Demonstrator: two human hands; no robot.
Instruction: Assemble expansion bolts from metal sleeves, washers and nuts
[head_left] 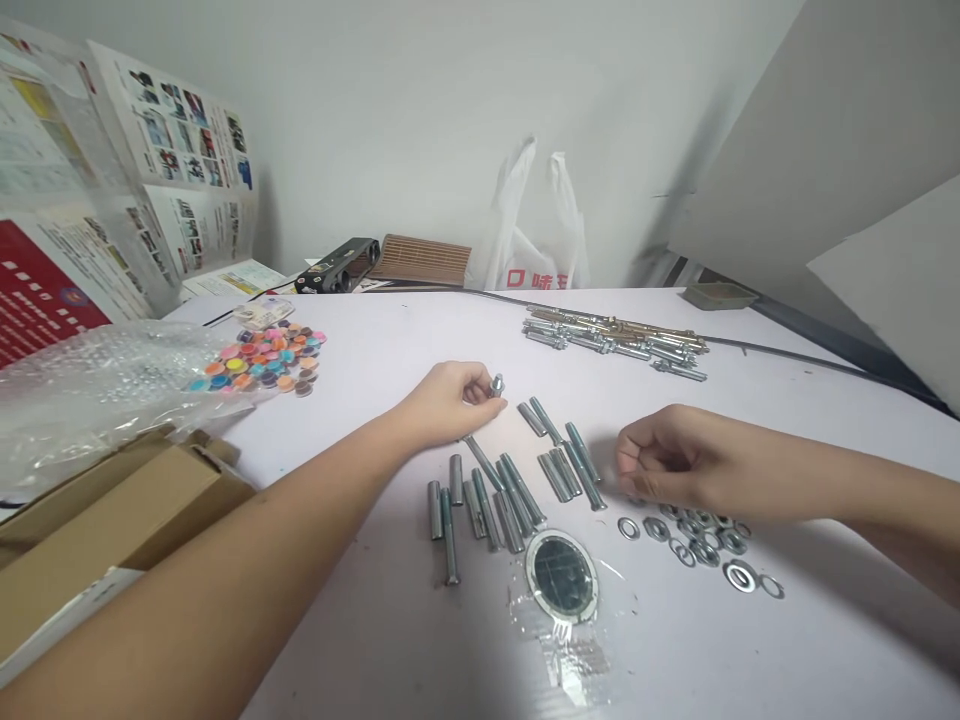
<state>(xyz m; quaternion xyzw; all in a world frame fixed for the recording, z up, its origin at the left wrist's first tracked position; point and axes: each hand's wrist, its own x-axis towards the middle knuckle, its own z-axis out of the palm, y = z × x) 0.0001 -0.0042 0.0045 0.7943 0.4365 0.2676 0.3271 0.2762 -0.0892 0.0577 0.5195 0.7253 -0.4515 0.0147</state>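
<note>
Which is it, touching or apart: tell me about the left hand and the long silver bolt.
Touching. The head view shows the left hand pinching the long silver bolt at its upper end.

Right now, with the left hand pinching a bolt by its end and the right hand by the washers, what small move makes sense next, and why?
Probably the right hand picks one washer from the scatter just below it. The left hand already holds a bolt by its nut end, shank resting on the table, while the right grip looks closed, contents unclear.
</note>
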